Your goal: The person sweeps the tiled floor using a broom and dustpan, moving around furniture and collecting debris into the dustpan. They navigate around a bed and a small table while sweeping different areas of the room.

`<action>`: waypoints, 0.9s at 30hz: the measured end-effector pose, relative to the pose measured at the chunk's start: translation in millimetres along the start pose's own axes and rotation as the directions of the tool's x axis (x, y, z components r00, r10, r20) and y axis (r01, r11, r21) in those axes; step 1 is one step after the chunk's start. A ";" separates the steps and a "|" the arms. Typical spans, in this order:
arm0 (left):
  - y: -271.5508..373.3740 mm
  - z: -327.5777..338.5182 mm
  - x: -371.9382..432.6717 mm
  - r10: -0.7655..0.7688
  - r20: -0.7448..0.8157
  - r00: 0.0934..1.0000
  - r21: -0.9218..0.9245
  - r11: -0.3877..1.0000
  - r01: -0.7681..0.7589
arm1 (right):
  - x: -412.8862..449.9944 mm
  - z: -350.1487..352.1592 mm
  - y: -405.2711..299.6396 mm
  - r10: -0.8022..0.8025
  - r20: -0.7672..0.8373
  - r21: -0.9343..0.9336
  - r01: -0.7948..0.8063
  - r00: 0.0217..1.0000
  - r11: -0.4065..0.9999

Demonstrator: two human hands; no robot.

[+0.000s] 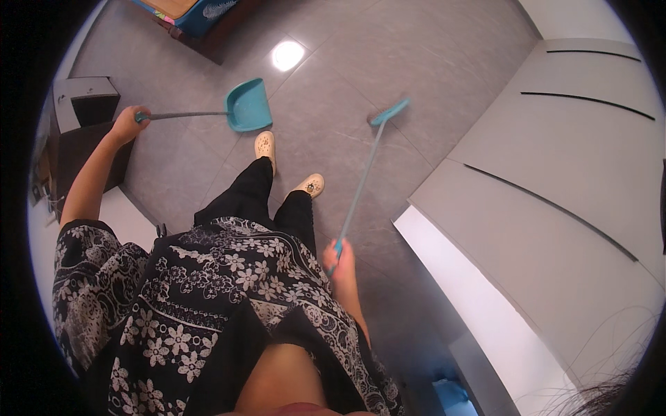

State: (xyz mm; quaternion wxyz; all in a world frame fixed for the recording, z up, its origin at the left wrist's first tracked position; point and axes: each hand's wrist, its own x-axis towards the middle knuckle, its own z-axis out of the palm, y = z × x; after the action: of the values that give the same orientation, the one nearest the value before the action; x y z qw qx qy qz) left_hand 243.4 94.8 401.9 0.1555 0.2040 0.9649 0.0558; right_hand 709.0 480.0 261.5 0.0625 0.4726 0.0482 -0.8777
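My left hand (131, 125) is closed around the top of the long grey handle of a teal dustpan (251, 106). The pan rests on the tiled floor ahead of my feet, its wide edge facing right. In my right hand (339, 260) is the teal grip of a broom (389, 113) with a long light handle. The broom head is at the floor, to the right of the dustpan and apart from it, with bristles on its left side. Any debris on the floor or in the pan is too small to tell.
Grey cabinets (525, 151) with dark handle strips line the right side. A wooden bed frame (208, 49) juts in at the top. At the left stands a dark cabinet (86, 156) with pale drawers. My cream clogs (265, 148) are on the floor near the dustpan.
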 end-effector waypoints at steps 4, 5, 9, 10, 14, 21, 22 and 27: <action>-11.0 -1.5 -10.1 0.061 -0.060 0.996 0.001 0.998 -0.061 | -55.2 -56.0 58.9 -0.269 -0.261 -0.756 -0.023 0.927 0.654; -14.4 -2.0 -10.4 0.035 -0.042 0.999 -0.004 0.999 -0.035 | -68.0 -68.8 66.1 -0.321 -0.297 -0.832 -0.079 0.899 0.549; -20.0 -0.9 -7.9 -0.006 0.015 1.000 0.004 1.000 0.006 | -75.1 -121.1 95.8 -0.439 -0.370 -0.929 -0.326 0.819 0.176; -15.7 -0.7 -6.2 -0.004 0.018 1.000 0.005 1.000 0.004 | -68.6 -133.1 102.1 -0.479 -0.334 -0.912 -0.407 0.812 -0.053; 18.7 -7.3 0.0 -0.017 0.075 0.997 -0.022 1.000 0.018 | 16.4 -216.0 124.2 -0.607 -0.095 -0.948 -0.257 0.789 -0.185; 32.6 23.1 20.8 0.111 0.060 0.992 -0.107 0.989 -0.104 | 67.5 -42.9 -18.6 -0.544 -0.453 -0.883 -0.273 0.706 0.382; 37.1 24.2 20.6 0.099 0.090 0.991 -0.091 0.992 -0.091 | 74.8 -75.1 -8.9 -0.603 -0.399 -0.915 -0.258 0.691 0.310; 57.0 18.4 -22.1 0.069 0.166 0.984 -0.215 0.976 -0.032 | 2.2 -137.8 80.9 -0.655 -0.308 -0.929 -0.366 0.690 0.051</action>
State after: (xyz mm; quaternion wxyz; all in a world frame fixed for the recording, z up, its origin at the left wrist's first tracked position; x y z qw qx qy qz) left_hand 289.9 138.5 400.4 0.2580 0.2150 0.9308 0.1443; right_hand 833.9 419.8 181.9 0.2392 0.5750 0.7042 -0.3409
